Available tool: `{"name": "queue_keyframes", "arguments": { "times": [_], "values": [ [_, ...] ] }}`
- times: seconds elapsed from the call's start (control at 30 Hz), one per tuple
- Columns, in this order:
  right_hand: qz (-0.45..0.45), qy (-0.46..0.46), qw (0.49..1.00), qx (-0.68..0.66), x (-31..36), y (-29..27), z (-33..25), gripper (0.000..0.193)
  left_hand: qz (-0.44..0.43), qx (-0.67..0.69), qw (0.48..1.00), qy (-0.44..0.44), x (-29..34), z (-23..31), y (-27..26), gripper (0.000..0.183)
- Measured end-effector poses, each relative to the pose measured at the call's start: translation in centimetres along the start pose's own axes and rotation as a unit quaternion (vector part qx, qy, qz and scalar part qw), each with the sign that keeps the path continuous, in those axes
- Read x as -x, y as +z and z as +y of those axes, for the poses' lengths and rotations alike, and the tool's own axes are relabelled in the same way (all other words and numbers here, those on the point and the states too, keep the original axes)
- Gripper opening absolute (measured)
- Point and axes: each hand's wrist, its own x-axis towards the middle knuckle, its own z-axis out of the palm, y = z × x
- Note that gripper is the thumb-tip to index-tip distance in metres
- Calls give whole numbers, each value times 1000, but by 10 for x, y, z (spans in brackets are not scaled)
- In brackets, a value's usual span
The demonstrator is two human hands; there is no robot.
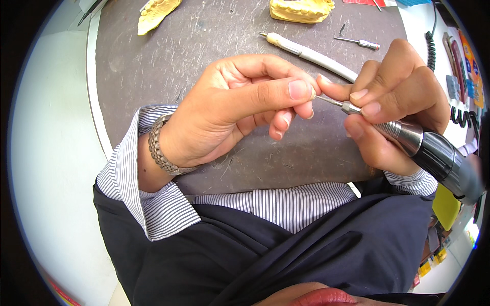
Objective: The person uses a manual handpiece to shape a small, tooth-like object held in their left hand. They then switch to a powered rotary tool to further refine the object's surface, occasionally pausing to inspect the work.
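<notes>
My right hand (400, 97) is wrapped round a silver and black rotary handpiece (408, 136), with its fingers near the metal nose. A thin metal bur (329, 100) sticks out of the handpiece toward the left. My left hand (219, 104) has its thumb and index finger pinched together at the bur's tip. Between those fingertips a tiny pale yellowish piece (313, 94) just shows; its kind cannot be made out. The bur's tip meets this piece or lies right beside it; the fingers hide which. The other left fingers are loosely curled.
Beyond my hands, a slim pale handpiece (288, 45) with a grey hose lies on the scratched brown mat (168, 66). Near it is a loose bur (361, 43). Two yellow dental casts (302, 10) sit at the far edge. A black coiled cord (431, 48) hangs at right.
</notes>
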Motion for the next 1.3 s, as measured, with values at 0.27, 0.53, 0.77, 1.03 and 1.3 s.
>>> {"name": "queue_keyframes", "arguments": {
  "times": [0.27, 0.53, 0.77, 1.03, 1.3],
  "values": [
    [-27, 4, 997, 76, -14, 4, -9, 26, 1, -22, 1000, 19, -1, 1, -3, 12],
    [18, 19, 996, 86, 3, 4, -2, 27, 8, -39, 999, 9, -4, 0, -6, 12],
    [-14, 36, 996, 84, -7, 4, -8, 27, 5, -43, 999, 13, -4, -2, -8, 13],
    [-64, 87, 988, 106, -21, 0, -24, 29, 6, -51, 999, 17, -4, -1, -6, 14],
    [-33, -56, 993, 102, -6, 1, 0, 31, -6, -59, 998, 26, -7, -1, -7, 13]
  ]
}}
